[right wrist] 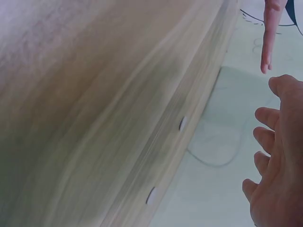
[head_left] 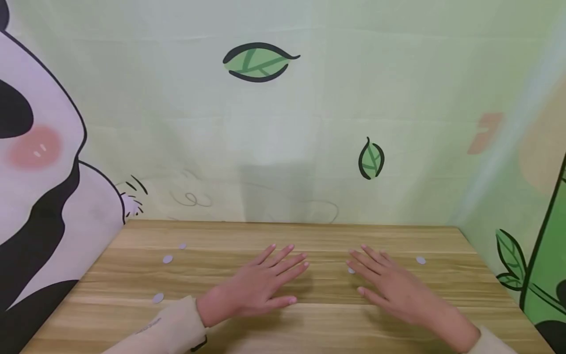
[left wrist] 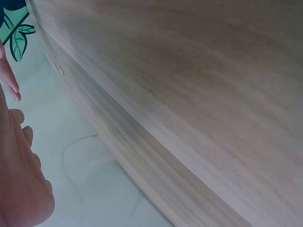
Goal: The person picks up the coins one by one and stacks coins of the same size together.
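Note:
My left hand [head_left: 258,285] is held palm down above the wooden table [head_left: 327,329], its fingers straight and spread. Across from it, my right hand [head_left: 395,290] hovers in the same way, fingers spread and angled toward the left. Neither holds anything. A small pale disc [head_left: 351,270] lies on the wood by the right fingertips, partly covered by them. In the left wrist view the left hand [left wrist: 21,175] shows at the left edge, off the tabletop. The right wrist view has the right hand [right wrist: 279,151] at its right edge, raised over the surface.
More pale discs lie flat on the table: one [head_left: 421,260] right of the right hand, and at the left a far one [head_left: 183,246], a middle one [head_left: 167,259] and a near one [head_left: 158,298]. Behind the table's back edge hangs a printed cloth [head_left: 274,132] with leaves and a panda.

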The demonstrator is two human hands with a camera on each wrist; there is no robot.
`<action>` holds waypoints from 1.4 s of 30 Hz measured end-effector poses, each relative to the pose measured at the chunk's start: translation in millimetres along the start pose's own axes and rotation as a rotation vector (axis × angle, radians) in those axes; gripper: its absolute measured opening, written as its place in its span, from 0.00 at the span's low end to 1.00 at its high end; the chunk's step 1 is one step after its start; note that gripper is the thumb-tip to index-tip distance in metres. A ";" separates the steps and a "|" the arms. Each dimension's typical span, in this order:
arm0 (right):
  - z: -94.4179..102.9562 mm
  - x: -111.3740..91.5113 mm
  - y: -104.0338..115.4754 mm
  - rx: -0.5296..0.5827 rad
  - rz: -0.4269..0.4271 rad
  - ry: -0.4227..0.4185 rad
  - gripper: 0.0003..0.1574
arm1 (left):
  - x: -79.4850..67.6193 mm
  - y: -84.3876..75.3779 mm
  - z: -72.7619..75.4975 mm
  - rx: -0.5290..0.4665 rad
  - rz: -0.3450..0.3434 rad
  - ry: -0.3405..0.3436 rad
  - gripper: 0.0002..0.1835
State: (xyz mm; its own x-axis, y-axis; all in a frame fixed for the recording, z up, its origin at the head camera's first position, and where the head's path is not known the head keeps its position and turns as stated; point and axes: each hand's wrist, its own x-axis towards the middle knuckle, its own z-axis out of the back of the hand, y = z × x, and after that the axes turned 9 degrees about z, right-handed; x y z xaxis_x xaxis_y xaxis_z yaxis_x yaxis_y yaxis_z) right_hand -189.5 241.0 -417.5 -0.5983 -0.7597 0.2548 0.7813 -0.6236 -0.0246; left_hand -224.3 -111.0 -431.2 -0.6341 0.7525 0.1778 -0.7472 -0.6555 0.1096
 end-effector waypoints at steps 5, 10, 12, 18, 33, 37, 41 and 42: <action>1.0 -2.5 -5.8 0.008 -0.005 -0.015 0.35 | 5.5 -1.2 -1.4 0.000 0.001 -0.001 0.40; 2.0 -4.5 -9.8 0.005 -0.026 -0.010 0.36 | 12.2 -3.6 -0.8 -0.024 0.000 0.004 0.40; 2.4 -5.1 -11.0 -0.004 -0.031 -0.016 0.36 | 14.8 -5.1 -0.5 -0.034 0.002 0.012 0.40; 3.0 -8.8 -14.0 -0.014 -0.049 -0.027 0.35 | 25.0 -9.3 -1.6 -0.039 -0.011 0.003 0.39; 6.8 -18.4 -27.4 -0.022 -0.096 -0.007 0.35 | 56.1 -16.9 -2.8 0.000 -0.033 0.033 0.38; 8.7 -21.2 -29.5 -0.021 -0.108 -0.006 0.34 | 61.5 -18.9 -3.5 -0.013 -0.025 0.044 0.38; 10.1 -24.5 -32.1 0.019 -0.128 0.003 0.34 | 67.3 -21.2 -5.4 -0.009 -0.021 0.052 0.38; 10.4 -24.9 -32.7 0.030 -0.134 0.006 0.34 | 69.0 -21.9 -5.7 -0.004 -0.020 0.056 0.38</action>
State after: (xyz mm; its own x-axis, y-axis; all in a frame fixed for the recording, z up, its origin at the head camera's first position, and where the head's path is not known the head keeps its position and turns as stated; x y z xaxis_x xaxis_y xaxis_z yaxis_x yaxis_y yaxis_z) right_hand -198.3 282.2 -413.0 -0.6984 -0.6712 0.2484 0.6995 -0.7135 0.0385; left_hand -252.8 -44.4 -426.9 -0.6288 0.7681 0.1210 -0.7608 -0.6399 0.1084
